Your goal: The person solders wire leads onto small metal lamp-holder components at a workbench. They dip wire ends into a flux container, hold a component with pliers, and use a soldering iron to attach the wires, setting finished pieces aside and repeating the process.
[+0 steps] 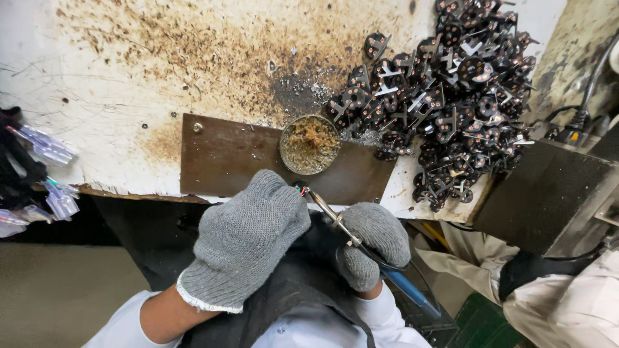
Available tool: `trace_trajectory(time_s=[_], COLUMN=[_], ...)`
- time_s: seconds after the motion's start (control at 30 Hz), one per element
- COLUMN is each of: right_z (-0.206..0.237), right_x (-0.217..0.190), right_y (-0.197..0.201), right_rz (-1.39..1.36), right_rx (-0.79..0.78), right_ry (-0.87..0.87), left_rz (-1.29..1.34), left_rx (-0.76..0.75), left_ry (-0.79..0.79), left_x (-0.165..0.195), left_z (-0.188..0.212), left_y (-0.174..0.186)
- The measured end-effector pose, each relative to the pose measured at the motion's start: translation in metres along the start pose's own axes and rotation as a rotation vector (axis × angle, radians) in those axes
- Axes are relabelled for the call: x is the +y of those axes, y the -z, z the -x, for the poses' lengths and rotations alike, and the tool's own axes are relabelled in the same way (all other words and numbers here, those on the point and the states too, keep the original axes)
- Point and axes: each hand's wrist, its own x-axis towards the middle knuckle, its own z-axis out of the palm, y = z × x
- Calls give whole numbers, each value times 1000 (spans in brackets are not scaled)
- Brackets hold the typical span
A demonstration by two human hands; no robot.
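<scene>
Gloved hands [248, 241] above stained white workbench [129, 84].

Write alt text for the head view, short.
Two grey-gloved hands meet at a stained bench edge: the right hand holds a blue-handled soldering iron, its tip by the left hand. Beyond sit a small round tin and a heap of small black parts.
</scene>
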Motion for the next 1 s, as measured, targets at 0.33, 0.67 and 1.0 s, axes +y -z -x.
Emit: trace_trajectory(time_s=[0.33, 0.67, 1.0], right_z=[-9, -31, -22], right_x=[-7, -13, -3], right_y=[1, 7, 12], right_rz=[38, -17, 64], right_rx=[-60, -151, -154], right_ry=[76, 155, 100], left_rz=[-18, 42, 44], left_rx=[-12, 33, 44], left_ry=[26, -4, 13], left_x=[-3, 1, 1], left_z=[2, -2, 0], left_y=[-2, 1, -1])
